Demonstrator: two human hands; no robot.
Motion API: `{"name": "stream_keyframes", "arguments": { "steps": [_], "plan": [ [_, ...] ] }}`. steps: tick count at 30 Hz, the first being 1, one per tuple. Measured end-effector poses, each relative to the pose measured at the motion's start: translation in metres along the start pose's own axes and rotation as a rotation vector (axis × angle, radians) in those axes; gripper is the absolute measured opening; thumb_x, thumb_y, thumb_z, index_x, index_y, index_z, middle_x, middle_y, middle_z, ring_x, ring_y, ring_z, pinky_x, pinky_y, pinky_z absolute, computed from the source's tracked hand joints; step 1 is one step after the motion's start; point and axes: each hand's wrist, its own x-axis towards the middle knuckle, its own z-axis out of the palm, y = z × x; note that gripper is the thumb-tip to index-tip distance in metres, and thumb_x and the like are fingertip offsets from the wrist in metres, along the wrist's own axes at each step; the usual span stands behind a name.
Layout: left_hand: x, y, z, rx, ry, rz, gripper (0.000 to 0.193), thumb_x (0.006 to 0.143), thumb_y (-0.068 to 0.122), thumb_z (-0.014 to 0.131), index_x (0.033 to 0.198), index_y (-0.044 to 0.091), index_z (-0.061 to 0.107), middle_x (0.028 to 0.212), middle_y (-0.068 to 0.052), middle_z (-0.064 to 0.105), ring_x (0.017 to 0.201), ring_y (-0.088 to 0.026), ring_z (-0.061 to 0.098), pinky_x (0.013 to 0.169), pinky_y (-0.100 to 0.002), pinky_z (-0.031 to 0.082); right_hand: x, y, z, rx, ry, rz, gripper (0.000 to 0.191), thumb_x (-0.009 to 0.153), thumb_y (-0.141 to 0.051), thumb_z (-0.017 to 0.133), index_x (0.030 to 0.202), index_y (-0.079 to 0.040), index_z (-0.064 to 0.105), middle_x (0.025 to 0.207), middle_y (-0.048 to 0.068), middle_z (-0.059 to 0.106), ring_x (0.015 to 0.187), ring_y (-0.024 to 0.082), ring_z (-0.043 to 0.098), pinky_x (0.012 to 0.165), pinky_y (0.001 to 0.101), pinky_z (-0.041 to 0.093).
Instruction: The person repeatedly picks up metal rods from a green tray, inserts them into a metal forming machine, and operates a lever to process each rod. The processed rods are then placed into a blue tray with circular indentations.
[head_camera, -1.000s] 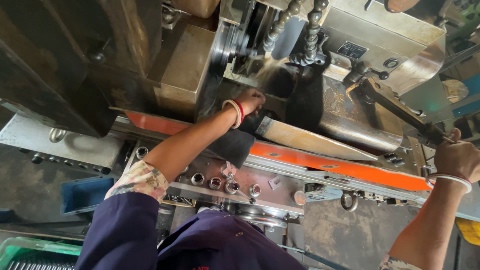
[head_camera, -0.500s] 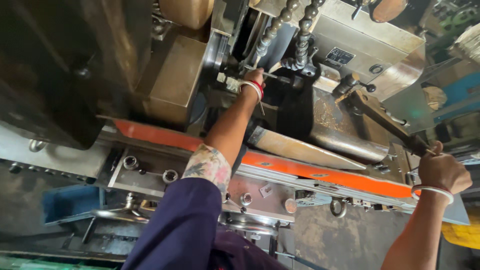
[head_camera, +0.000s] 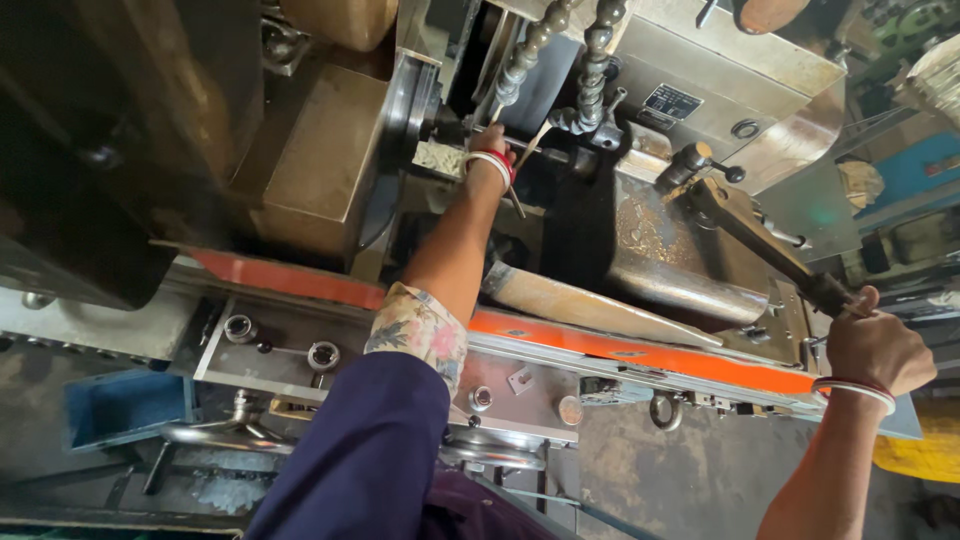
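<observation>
I look down on a metal lathe. My left hand (head_camera: 492, 143) reaches deep into the machine, just right of the round chuck (head_camera: 412, 100) and below two segmented coolant hoses (head_camera: 590, 70). Its fingers close around a thin metal rod (head_camera: 517, 203) that sticks out past the wrist; the fingertips are hidden. A red and white bangle sits on that wrist. My right hand (head_camera: 872, 350) grips the end of a long dark lever handle (head_camera: 760, 245) at the right side of the tool carriage (head_camera: 660, 250).
An orange strip (head_camera: 640, 350) runs along the lathe bed. Below it are a grey panel with round sockets (head_camera: 322, 355) and a handwheel (head_camera: 480, 455). A blue tray (head_camera: 125, 405) sits lower left, a yellow object (head_camera: 925, 450) at the right edge.
My left hand has reached farther up into the machine, toward the chuck. The right hand has kept its grip on the lever. My view has shifted closer.
</observation>
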Motion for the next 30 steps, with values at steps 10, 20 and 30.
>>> {"name": "stream_keyframes", "arguments": {
  "steps": [10, 20, 30],
  "plan": [
    [0.001, -0.011, -0.016, -0.034, -0.169, -0.184, 0.044, 0.089, 0.055, 0.068, 0.075, 0.017, 0.051, 0.059, 0.000, 0.044, 0.045, -0.016, 0.043, 0.042, -0.035, 0.037, 0.001, -0.003, -0.005, 0.007, -0.013, 0.002, 0.083, 0.118, -0.055, 0.026, 0.088, -0.001, 0.082, 0.083, 0.029, 0.075, 0.086, 0.047, 0.072, 0.073, 0.0504, 0.050],
    [0.020, -0.016, -0.017, -0.081, -0.253, -0.101, 0.027, 0.093, 0.050, 0.058, 0.091, 0.025, 0.064, 0.062, 0.004, 0.045, 0.047, -0.013, 0.043, 0.042, -0.034, 0.037, 0.004, -0.003, -0.001, -0.035, -0.021, 0.007, 0.083, 0.113, -0.051, 0.023, 0.087, 0.000, 0.082, 0.079, 0.027, 0.075, 0.086, 0.045, 0.073, 0.073, 0.0492, 0.050],
    [0.021, -0.014, -0.015, -0.198, -0.233, -0.155, 0.042, 0.096, 0.065, 0.054, 0.102, 0.025, 0.064, 0.066, 0.004, 0.043, 0.049, -0.013, 0.044, 0.045, -0.034, 0.035, 0.001, -0.006, -0.001, 0.002, 0.001, 0.012, 0.073, 0.120, -0.048, 0.028, 0.095, -0.008, 0.084, 0.081, 0.025, 0.076, 0.087, 0.044, 0.073, 0.071, 0.0496, 0.050]
  ]
}}
